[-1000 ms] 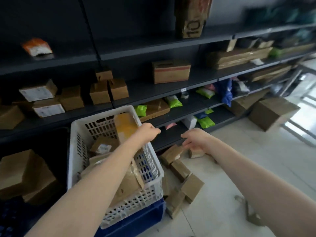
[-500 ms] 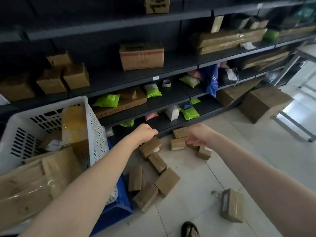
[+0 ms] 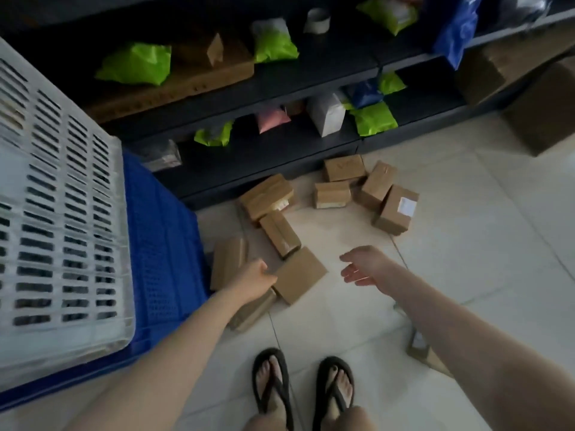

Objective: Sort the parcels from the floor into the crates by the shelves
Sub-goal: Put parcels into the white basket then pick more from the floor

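The left hand [image 3: 253, 281] lay knuckles-up over the cardboard parcels [image 3: 280, 233] on the floor [image 3: 466, 244], its fingertips meeting the left edge of a flat, square, matte brown parcel [image 3: 300, 275]. The fingers were hidden under the back of the hand, so whether it grasped that parcel or only touched it could not be told. Its bare forearm crossed a longer box [image 3: 253, 309] lying beneath the wrist. The right hand [image 3: 364, 265] hung released over bare tile just right of the flat parcel, palm turned toward the left hand, fingers loosely spread and holding nothing. Beyond the left hand, 2 oblong boxes sealed with glossy tape ran toward the shelf base, with another brown box [image 3: 228, 262] beside the blue crate [image 3: 165, 244]. Further right, near the floor's edge under the shelving [image 3: 280, 157], 4 small cube-like cartons clustered together, the outermost [image 3: 396, 209] bearing a white label. 1 more parcel [image 3: 420, 346] showed partly behind the right forearm. The floor was pale, smooth tile with thin grout lines. At the left, a white plastic crate [image 3: 62, 213] with rows of slotted walls sat on the blue crate, which had a fine mesh wall. The dark shelves held crinkled lime-green poly bags [image 3: 137, 63], a pink pouch [image 3: 272, 119], a white box [image 3: 326, 115] and a roll of tape [image 3: 315, 20]. At the bottom edge stood 2 feet in black flip-flops [image 3: 272, 387].
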